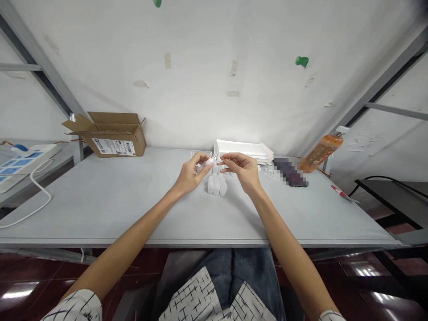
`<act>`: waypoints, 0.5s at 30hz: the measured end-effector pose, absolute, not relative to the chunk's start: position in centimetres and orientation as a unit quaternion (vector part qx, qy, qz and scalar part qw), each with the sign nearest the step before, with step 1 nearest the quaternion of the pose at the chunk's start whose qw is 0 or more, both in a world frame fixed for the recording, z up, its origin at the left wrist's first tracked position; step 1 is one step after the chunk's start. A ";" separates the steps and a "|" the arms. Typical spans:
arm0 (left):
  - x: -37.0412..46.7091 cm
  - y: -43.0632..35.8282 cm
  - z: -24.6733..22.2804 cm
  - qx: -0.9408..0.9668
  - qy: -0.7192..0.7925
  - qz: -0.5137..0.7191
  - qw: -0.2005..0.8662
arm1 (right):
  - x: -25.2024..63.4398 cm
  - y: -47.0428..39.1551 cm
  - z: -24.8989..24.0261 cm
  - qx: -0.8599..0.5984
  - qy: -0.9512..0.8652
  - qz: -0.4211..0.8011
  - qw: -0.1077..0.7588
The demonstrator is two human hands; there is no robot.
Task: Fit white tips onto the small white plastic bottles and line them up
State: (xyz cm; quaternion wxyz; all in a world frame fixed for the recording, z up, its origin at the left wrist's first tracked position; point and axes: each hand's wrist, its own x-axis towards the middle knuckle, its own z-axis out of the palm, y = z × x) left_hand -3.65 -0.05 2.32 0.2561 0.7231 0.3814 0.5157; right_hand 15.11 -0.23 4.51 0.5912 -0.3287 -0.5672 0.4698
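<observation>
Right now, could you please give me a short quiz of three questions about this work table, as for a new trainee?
1. True or false: the cardboard box on the table has its flaps open.
2. Which lies nearest the orange bottle? A) the power strip B) the dark pixelated item C) the cardboard box
3. Fill in: the left hand and right hand together pinch a small clear piece above a cluster of small white ____.

Key: 1 true; 2 B; 3 bottles.
</observation>
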 end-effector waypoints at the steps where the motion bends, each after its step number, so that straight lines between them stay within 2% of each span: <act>1: -3.6 -0.1 2.3 0.724 0.381 0.515 0.256 | 15.1 -0.2 4.5 -0.335 -0.566 0.472 0.587; 15: -3.7 0.2 1.4 0.782 0.377 0.484 0.112 | 14.9 -0.5 4.6 -0.349 -0.553 0.468 0.595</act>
